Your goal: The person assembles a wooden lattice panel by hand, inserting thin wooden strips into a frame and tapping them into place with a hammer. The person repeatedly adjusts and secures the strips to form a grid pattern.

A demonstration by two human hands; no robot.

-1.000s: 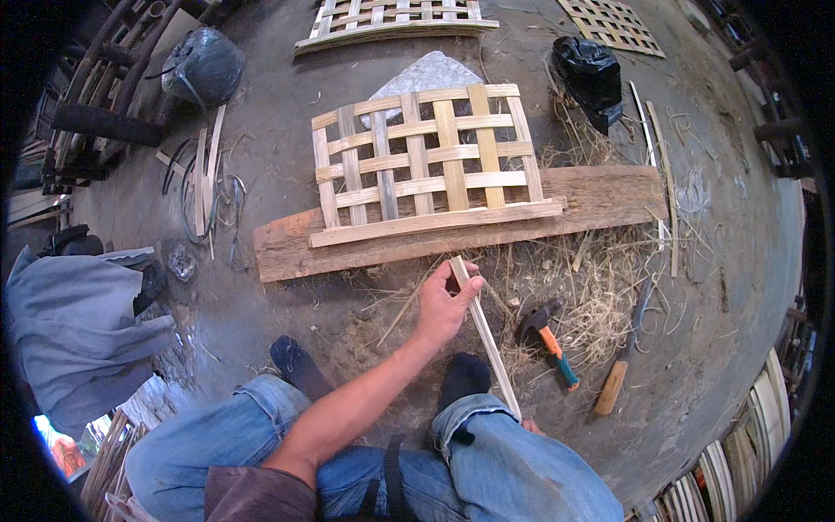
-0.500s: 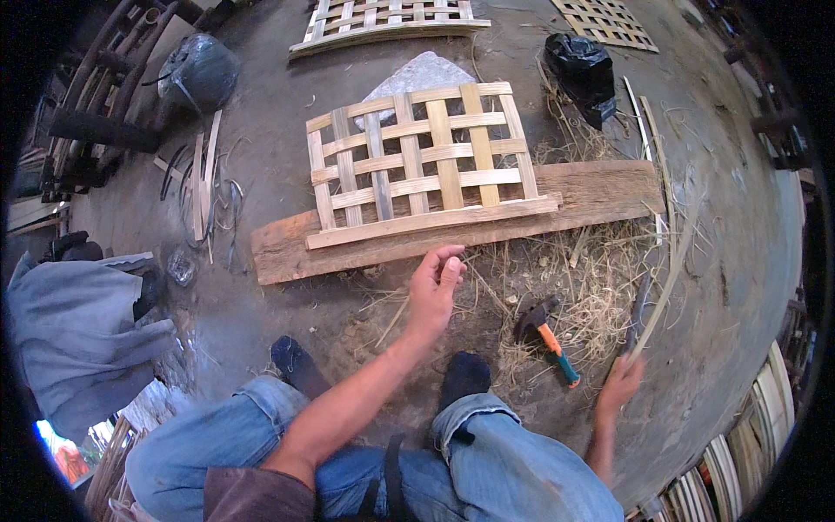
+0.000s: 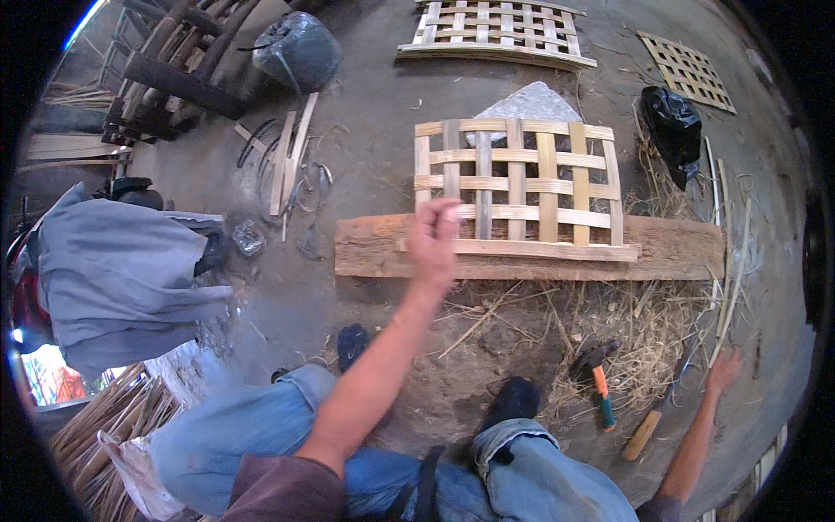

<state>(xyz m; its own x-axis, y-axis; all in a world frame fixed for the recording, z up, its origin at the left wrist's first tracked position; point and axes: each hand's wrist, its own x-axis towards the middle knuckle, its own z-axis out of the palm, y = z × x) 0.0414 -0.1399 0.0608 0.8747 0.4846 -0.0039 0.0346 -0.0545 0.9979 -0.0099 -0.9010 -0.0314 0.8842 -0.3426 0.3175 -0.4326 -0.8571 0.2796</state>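
My left hand point(image 3: 432, 245) hovers over the lower left corner of a panel woven from flat pale strips point(image 3: 546, 184). Its fingers are loosely curled and apart, slightly blurred, with nothing visible in them. The panel's near edge lies over a rough wooden plank point(image 3: 696, 248), and its far side overlaps a pale stone slab point(image 3: 531, 100). Out to the right, my right hand point(image 3: 722, 370) is low, at the near end of a long thin bamboo strip point(image 3: 738, 278); its fingers appear closed around that end. A knife with a wooden handle point(image 3: 642, 437) lies left of this hand.
A hammer point(image 3: 603, 391) lies among shavings point(image 3: 644, 339) before the plank. Further off are a black plastic bag point(image 3: 671, 130) and more woven panels point(image 3: 500, 33). At left are loose strips point(image 3: 283, 165), a wrapped bundle point(image 3: 297, 52) and a draped grey cloth point(image 3: 122, 270).
The view has swung left. My left hand has moved up over the panel's corner. My right hand has gone right with the strip, away from the knife, whose handle now shows.
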